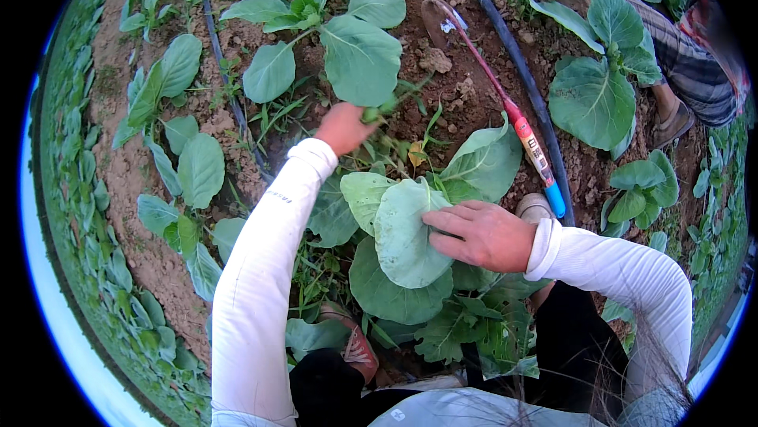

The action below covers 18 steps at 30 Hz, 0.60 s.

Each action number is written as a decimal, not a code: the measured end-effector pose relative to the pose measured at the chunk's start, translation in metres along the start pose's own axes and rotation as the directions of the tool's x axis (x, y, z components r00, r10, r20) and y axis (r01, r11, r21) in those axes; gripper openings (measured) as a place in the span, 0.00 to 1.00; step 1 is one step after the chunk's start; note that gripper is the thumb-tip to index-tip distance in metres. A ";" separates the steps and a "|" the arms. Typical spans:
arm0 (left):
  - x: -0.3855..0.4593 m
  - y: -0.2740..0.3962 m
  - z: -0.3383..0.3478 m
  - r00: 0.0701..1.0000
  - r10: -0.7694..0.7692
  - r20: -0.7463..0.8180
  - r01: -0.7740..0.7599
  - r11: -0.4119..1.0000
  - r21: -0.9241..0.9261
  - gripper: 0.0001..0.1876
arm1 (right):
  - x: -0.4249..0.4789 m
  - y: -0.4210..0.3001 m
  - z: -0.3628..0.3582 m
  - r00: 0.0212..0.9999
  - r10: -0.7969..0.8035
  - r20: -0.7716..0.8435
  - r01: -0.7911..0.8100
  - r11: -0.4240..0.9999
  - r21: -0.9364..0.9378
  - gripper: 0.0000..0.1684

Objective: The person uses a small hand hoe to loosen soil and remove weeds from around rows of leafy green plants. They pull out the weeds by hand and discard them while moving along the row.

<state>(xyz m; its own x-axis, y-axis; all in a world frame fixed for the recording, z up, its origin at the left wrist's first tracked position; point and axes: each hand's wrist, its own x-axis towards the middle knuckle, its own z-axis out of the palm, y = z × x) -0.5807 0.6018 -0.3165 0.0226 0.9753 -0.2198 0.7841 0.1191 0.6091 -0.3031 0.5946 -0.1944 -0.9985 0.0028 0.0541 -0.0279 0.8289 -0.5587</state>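
My left hand (348,128) is closed around a green weed (385,106), which is blurred and sticks out past my fingers. It is just below a large leaf of the cabbage-like plant (362,57) ahead of me. With my right hand (482,234) I hold a broad pale leaf (405,237) of the nearer cabbage-like plant, fingers over its right edge; the thumb is hidden. Under that leaf spread more leaves (395,291) of the same plant, some with holes. A yellow leaf (417,154) shows between the two plants.
A small digging tool with a red handle (482,63) and blue end lies on the soil beside a black hose (527,72). Another thin hose (216,42) runs at left. At right are a co-worker's plaid-clad leg (690,63) and shoe (674,124). My shoe (358,347) stands among leaves.
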 end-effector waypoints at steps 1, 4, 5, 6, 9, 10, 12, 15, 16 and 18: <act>0.000 0.009 0.005 0.995 0.031 0.093 -0.029 0.999 -0.020 0.20 | -0.001 0.000 0.001 1.000 0.001 0.003 -0.001 1.000 0.009 0.14; 0.005 0.040 0.019 0.924 0.193 0.331 -0.182 0.981 -0.065 0.25 | -0.005 0.000 0.001 1.000 0.012 0.025 -0.012 1.000 0.022 0.14; 0.008 0.053 0.021 0.869 0.167 0.466 -0.198 0.980 0.017 0.27 | -0.007 -0.001 0.001 0.999 0.022 0.035 -0.022 0.999 0.024 0.14; 0.008 0.055 0.027 0.843 0.207 0.496 -0.280 0.957 0.075 0.30 | -0.007 -0.001 0.001 0.999 0.023 0.035 -0.024 0.999 0.024 0.14; 0.011 0.057 0.038 0.851 0.242 0.467 -0.298 0.953 0.048 0.26 | -0.005 -0.003 0.001 0.999 0.029 0.045 -0.031 0.999 0.026 0.13; 0.011 0.056 0.041 0.843 0.278 0.460 -0.332 0.942 0.039 0.25 | -0.004 -0.003 -0.001 0.998 0.033 0.056 -0.035 0.999 0.028 0.13; 0.007 0.060 0.044 0.837 0.307 0.452 -0.339 0.941 -0.011 0.21 | -0.007 -0.001 -0.001 0.996 0.048 0.069 -0.050 0.998 0.032 0.13; 0.001 0.044 0.051 0.897 0.249 0.365 -0.263 0.965 -0.013 0.20 | -0.004 -0.007 -0.006 0.994 0.058 0.095 -0.061 0.998 0.032 0.13; 0.001 0.040 0.051 0.923 0.256 0.286 -0.248 0.967 -0.065 0.18 | -0.004 -0.006 -0.006 0.994 0.052 0.092 -0.056 0.998 0.036 0.13; -0.002 0.036 0.050 0.958 0.256 0.127 -0.232 0.957 -0.177 0.13 | -0.005 -0.005 -0.005 0.995 0.048 0.090 -0.052 0.997 0.048 0.13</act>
<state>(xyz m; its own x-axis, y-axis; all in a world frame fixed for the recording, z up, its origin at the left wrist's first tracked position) -0.5215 0.5950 -0.3326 0.3010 0.9415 -0.1515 0.6353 -0.0795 0.7681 -0.2976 0.5932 -0.1879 -0.9989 -0.0079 -0.0470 0.0219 0.7996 -0.6001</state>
